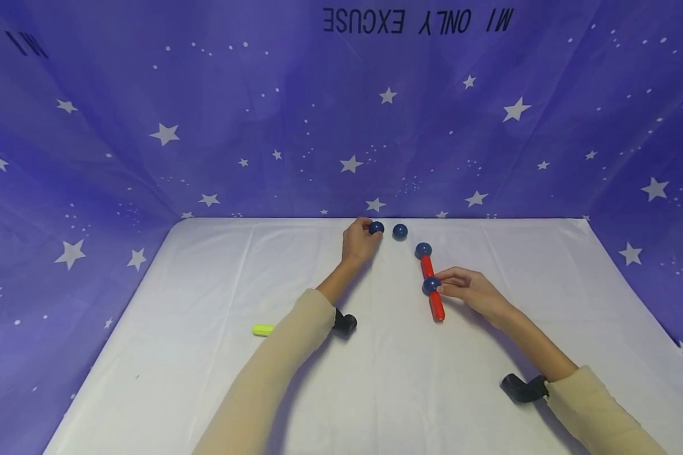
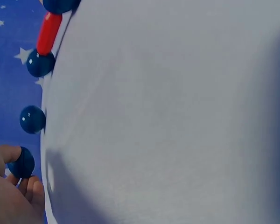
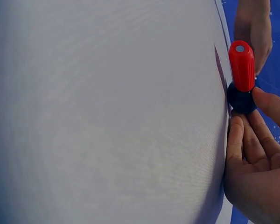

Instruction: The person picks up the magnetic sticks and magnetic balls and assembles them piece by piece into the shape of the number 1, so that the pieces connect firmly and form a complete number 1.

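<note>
At the back of the table my left hand (image 1: 361, 241) pinches a dark blue ball (image 1: 376, 228) between thumb and fingers; the left wrist view shows the same ball (image 2: 23, 163). Just right of it lies another blue ball (image 1: 400, 232), untouched. My right hand (image 1: 473, 293) holds the middle blue ball (image 1: 430, 285) of a joined piece. From that ball one red rod (image 1: 427, 266) runs back to a further blue ball (image 1: 424, 251), and a second red rod (image 1: 437, 306) points toward me. In the right wrist view a grey disc shows in the free end of this rod (image 3: 241, 65).
A yellow-green rod (image 1: 263, 330) lies on the white table (image 1: 205, 392), partly behind my left sleeve. Black curved mounts (image 1: 346, 324) stick out at both wrists. A purple star-printed cloth (image 1: 296, 126) stands behind the table and along both sides.
</note>
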Demonstrator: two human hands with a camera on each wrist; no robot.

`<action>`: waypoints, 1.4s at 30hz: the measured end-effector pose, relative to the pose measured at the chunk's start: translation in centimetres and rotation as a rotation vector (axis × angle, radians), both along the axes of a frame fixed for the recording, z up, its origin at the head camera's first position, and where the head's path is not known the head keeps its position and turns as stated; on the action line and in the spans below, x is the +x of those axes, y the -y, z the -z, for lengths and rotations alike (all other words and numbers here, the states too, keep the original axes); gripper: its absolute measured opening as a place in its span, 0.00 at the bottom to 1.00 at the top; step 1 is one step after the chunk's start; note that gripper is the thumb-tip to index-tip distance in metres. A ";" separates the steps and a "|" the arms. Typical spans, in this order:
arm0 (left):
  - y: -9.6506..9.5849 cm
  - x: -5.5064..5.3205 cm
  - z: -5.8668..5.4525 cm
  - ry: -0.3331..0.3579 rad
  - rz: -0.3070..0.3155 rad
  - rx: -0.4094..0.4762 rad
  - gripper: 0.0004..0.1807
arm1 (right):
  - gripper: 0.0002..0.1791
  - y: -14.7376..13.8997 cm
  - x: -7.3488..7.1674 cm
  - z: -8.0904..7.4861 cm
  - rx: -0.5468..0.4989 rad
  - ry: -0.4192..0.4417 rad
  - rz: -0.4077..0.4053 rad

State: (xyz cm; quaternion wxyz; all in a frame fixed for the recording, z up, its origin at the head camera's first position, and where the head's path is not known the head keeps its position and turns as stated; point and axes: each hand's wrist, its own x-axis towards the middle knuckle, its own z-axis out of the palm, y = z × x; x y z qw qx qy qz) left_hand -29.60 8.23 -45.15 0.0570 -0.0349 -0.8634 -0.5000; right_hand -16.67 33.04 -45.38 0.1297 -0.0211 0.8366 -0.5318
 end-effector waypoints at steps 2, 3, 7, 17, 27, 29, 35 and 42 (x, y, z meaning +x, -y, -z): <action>0.0 0.3 -0.1 -0.007 0.001 0.036 0.20 | 0.23 0.0 0.0 0.0 -0.006 0.000 -0.003; 0.0 0.6 -0.2 -0.010 0.004 0.057 0.19 | 0.23 0.0 0.0 0.0 -0.008 -0.003 -0.005; 0.1 1.7 -0.6 -0.024 0.040 0.121 0.19 | 0.23 -0.1 0.0 0.1 -0.026 -0.004 -0.006; -0.4 5.6 -2.0 0.005 0.173 0.184 0.20 | 0.24 -0.1 0.1 0.2 -0.022 0.006 -0.004; -0.9 9.6 -2.3 0.045 0.304 0.219 0.19 | 0.24 -0.2 0.0 0.2 -0.035 -0.001 -0.008; -1.0 10.4 -2.3 0.078 0.331 0.238 0.19 | 0.24 -0.2 0.1 0.1 -0.042 0.000 -0.004; -1.2 12.5 -2.2 0.189 0.390 0.275 0.18 | 0.24 -0.2 0.0 0.2 -0.057 0.008 -0.004; -1.6 14.8 -1.5 0.218 0.477 0.257 0.17 | 0.23 -0.3 -0.2 0.4 -0.063 -0.006 -0.007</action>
